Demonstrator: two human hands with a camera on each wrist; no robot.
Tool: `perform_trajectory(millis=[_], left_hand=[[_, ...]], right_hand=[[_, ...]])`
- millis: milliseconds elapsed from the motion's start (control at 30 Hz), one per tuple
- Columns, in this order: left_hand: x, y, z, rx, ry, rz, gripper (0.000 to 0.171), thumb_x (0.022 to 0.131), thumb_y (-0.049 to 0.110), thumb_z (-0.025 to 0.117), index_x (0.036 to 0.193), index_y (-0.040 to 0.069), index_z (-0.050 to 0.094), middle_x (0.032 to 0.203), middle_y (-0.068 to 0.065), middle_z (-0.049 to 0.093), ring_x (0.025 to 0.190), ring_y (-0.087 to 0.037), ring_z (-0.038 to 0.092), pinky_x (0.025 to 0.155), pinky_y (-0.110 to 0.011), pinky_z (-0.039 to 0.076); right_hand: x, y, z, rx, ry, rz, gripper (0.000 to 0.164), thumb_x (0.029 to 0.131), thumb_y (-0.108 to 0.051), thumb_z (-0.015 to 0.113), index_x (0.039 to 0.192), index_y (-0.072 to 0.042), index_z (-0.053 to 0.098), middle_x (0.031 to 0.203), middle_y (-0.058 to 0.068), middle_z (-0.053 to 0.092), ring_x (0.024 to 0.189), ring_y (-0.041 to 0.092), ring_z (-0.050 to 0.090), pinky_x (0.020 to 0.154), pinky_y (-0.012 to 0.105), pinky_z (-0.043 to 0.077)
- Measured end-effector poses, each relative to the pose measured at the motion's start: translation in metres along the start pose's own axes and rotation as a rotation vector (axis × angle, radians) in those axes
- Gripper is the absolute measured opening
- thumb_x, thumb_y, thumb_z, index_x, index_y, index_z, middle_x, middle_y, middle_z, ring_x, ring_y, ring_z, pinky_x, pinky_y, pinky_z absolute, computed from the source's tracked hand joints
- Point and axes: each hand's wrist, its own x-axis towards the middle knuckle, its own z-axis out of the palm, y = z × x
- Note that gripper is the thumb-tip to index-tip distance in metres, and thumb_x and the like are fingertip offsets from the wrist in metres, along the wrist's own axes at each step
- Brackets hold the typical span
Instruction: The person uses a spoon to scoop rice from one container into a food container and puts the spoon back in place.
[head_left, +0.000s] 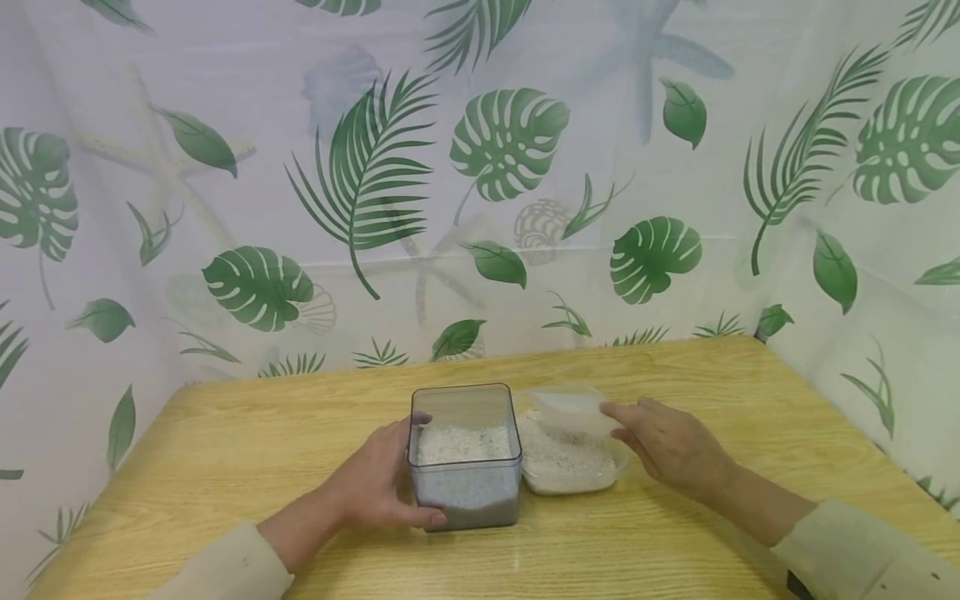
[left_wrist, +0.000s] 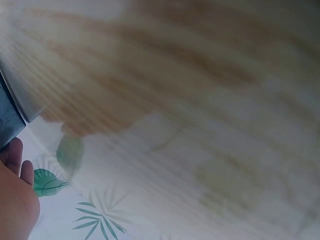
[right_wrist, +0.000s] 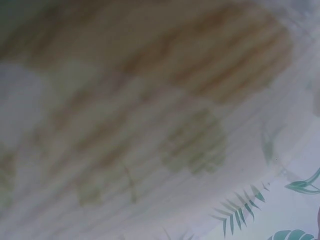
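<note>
A square, see-through grey plastic container (head_left: 467,492) stands on the table, filled well up with pale speckled grains (head_left: 465,444). My left hand (head_left: 375,483) grips its left side, thumb along the front and fingertips at the far wall. In the left wrist view, part of the left hand (left_wrist: 17,200) shows below a dark corner of the container. Just right of it sits a shallow clear tub (head_left: 573,483) of similar grains. Over that tub, my right hand (head_left: 678,446) pinches the right edge of a translucent plastic scoop (head_left: 573,410), its lower part overlapping the grains.
The light wood-grain table (head_left: 300,425) runs back to a white curtain (head_left: 585,275) printed with leaves, shells and starfish, which also encloses both sides. Pale sleeves (head_left: 855,546) cover the forearms. Both wrist views show mostly blurred curtain.
</note>
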Motion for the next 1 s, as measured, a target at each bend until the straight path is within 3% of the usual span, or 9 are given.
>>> perform_trajectory(millis=[1000], left_hand=[[0.0013,-0.0011,0.0,-0.006,0.002,0.013,0.119,0.064,0.069,0.081,0.15,0.003,0.034,0.142,-0.009,0.053,0.133,-0.03,0.047,0.111,-0.054,0.037]], right_hand=[[-0.0015,0.0004,-0.0002,-0.002,-0.014,0.02,0.038,0.109,-0.022,0.038,0.115,0.004,0.065,0.074,-0.005,0.046,0.064,0.002,0.034,0.051,0.009,0.031]])
